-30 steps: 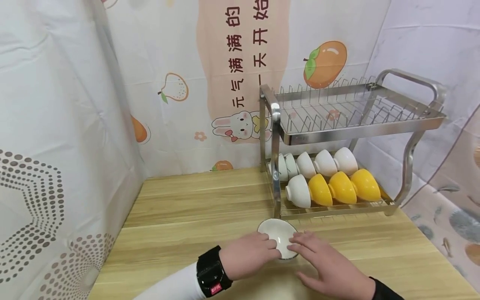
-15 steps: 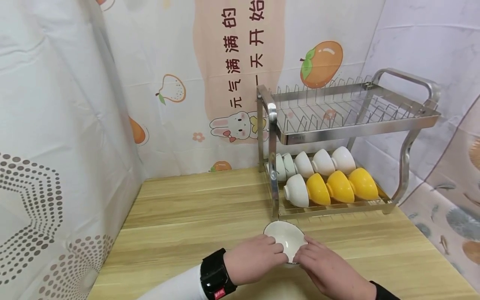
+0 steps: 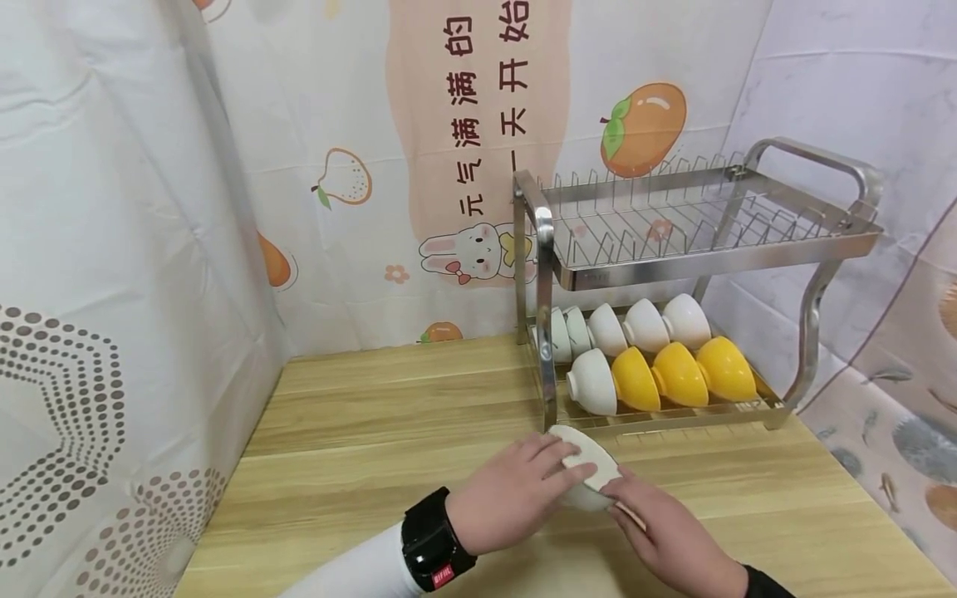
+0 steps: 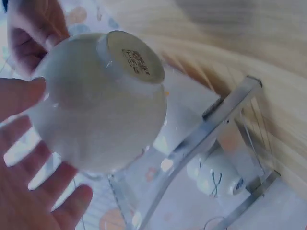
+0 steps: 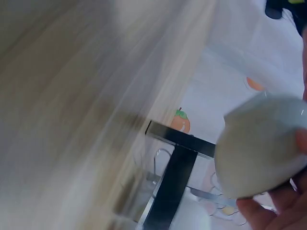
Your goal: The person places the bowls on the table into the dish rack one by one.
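Observation:
A small white bowl (image 3: 588, 470) is held between both hands just above the wooden table (image 3: 374, 432), in front of the dish rack's left front post. It is tipped on its side, mouth facing up and left. My left hand (image 3: 557, 469) grips its left rim and my right hand (image 3: 624, 501) holds it from the lower right. In the left wrist view the bowl (image 4: 100, 100) shows its foot ring with a printed mark, my left hand's fingers (image 4: 33, 187) curl beside it, and right-hand fingers touch its far side. The right wrist view is blurred, with the bowl (image 5: 261, 148) above my fingers (image 5: 273, 211).
A two-tier steel dish rack (image 3: 710, 257) stands at the back right of the table. Its lower tier holds a row of white bowls (image 3: 635, 325) and, in front, a white bowl (image 3: 594, 382) and three yellow bowls (image 3: 684, 374). Printed curtains close in the left, back and right.
The bowl stood upright on the table between the hands. Both hands have closed on it, lifted it slightly and tipped it onto its side, nearer the rack.

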`<action>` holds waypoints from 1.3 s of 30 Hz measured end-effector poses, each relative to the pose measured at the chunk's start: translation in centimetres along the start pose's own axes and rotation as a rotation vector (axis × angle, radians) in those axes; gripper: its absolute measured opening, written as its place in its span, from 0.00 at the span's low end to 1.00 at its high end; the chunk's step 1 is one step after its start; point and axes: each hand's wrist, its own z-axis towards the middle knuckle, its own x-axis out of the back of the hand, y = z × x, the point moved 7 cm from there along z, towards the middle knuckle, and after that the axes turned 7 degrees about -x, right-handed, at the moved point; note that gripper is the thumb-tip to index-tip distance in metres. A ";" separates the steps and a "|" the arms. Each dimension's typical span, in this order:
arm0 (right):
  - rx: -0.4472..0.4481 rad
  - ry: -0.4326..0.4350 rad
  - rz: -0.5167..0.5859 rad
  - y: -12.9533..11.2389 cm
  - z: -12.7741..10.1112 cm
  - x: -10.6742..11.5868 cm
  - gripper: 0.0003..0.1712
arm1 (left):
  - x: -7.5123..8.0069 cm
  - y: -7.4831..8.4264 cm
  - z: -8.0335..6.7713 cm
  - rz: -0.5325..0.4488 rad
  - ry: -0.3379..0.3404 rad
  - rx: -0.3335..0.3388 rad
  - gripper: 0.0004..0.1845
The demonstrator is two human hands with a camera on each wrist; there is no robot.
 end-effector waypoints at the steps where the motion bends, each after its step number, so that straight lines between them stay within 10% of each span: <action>1: -0.074 0.018 0.010 0.5 0.0 0.1 0.10 | 0.2 -0.3 -0.1 0.005 0.021 0.026 0.29; 9: -0.632 0.017 0.688 5.6 1.7 0.2 0.26 | -0.8 -0.9 -1.2 -0.017 -0.041 0.125 0.37; 17: -0.558 0.106 1.223 7.0 5.8 -0.7 0.30 | -2.6 -0.6 -1.6 -0.059 -0.111 0.162 0.37; 26: -0.624 0.106 1.283 8.0 8.7 -2.5 0.33 | -2.9 -0.3 -1.5 -0.074 -0.143 0.152 0.38; 39: -0.852 -0.065 0.939 8.9 8.8 -5.5 0.28 | -3.7 -0.4 -1.9 -0.122 -0.180 0.173 0.38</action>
